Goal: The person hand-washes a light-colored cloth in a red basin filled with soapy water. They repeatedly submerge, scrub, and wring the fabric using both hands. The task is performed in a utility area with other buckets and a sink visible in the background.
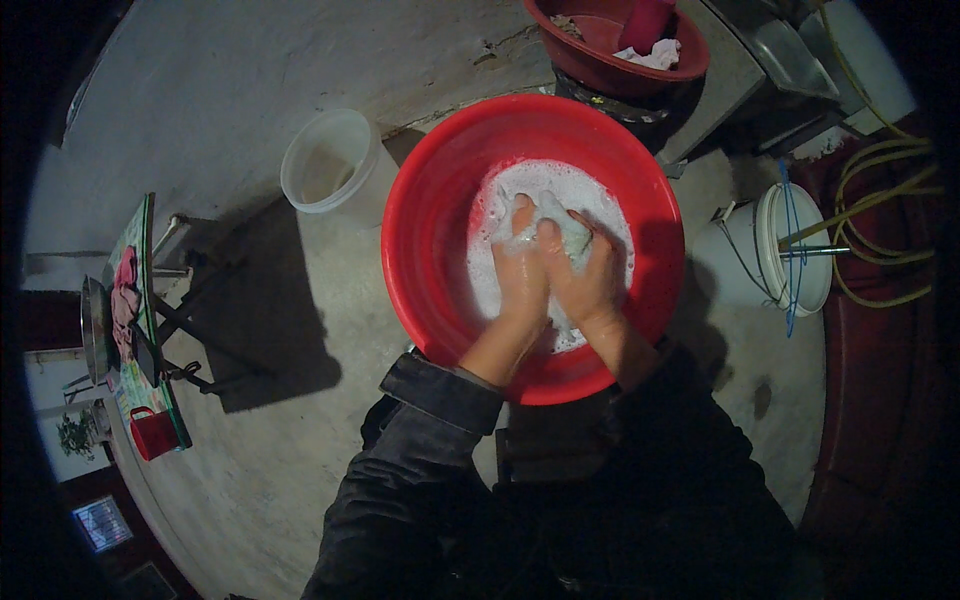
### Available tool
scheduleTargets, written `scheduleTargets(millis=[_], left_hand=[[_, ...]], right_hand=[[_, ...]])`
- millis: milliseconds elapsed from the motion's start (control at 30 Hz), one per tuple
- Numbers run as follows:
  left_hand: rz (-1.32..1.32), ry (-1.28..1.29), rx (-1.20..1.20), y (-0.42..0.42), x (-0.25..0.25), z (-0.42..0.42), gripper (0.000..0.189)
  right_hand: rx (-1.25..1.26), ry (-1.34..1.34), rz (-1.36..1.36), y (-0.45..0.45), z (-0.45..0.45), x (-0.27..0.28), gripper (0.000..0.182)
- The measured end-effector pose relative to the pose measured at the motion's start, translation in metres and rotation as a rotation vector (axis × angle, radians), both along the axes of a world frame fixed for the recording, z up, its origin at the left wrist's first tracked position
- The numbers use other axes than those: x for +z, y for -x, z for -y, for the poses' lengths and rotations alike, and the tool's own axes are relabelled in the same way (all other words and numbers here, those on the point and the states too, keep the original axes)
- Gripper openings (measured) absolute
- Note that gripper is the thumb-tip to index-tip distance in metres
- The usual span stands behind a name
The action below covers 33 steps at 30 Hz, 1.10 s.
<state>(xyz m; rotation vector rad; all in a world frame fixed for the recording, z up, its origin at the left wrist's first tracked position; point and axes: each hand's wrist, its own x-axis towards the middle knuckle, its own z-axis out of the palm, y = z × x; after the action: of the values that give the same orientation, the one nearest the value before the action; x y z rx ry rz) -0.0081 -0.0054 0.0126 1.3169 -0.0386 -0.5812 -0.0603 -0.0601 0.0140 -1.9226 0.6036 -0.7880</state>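
Observation:
A large red plastic basin (427, 292) stands before me with sudsy water (486, 289) in its bottom. Over the foam, my left hand (520, 274) and my right hand (589, 281) press together around a wet, pale cloth (576, 238). The cloth is bunched and coated with suds, and part of it is hidden by my fingers. Foam also clings to the left fingers. Both wrists reach in over the near rim, with dark sleeves just outside it.
A translucent plastic bucket (360, 169) stands left of the basin. A white bucket (739, 255) with a yellow hose (844, 217) is at the right. Behind sits a darker red basin (600, 64) holding a white cloth (660, 55). A folding table (142, 315) carries a pink cloth (125, 300) and red mug (152, 435).

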Motion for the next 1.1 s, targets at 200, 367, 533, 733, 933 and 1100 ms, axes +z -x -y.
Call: scheduleTargets(millis=[200,367,533,733,933,1100], left_hand=[[0.34,-0.181,-0.201,-0.015,-0.02,-0.008,0.03],[-0.024,-0.123,-0.237,-0.018,-0.007,-0.002,0.034],[-0.29,0.252,-0.428,-0.043,0.011,-0.015,0.041],[-0.055,0.214,-0.62,-0.056,0.017,-0.029,0.047],[-0.064,0.219,-0.525,-0.063,0.015,-0.035,0.046],[0.045,0.098,-0.451,-0.068,0.015,-0.035,0.037]], right_hand=[[0.021,-0.337,-0.063,0.003,-0.001,0.01,0.037],[-0.103,-0.449,-0.342,-0.001,0.02,-0.014,0.051],[-0.003,-0.993,0.091,-0.009,0.042,-0.013,0.05],[0.066,-1.023,0.187,-0.004,0.05,-0.006,0.037],[0.073,-0.542,0.028,-0.002,0.059,-0.003,0.036],[0.005,-0.183,-0.07,0.0,0.07,-0.013,0.037]])
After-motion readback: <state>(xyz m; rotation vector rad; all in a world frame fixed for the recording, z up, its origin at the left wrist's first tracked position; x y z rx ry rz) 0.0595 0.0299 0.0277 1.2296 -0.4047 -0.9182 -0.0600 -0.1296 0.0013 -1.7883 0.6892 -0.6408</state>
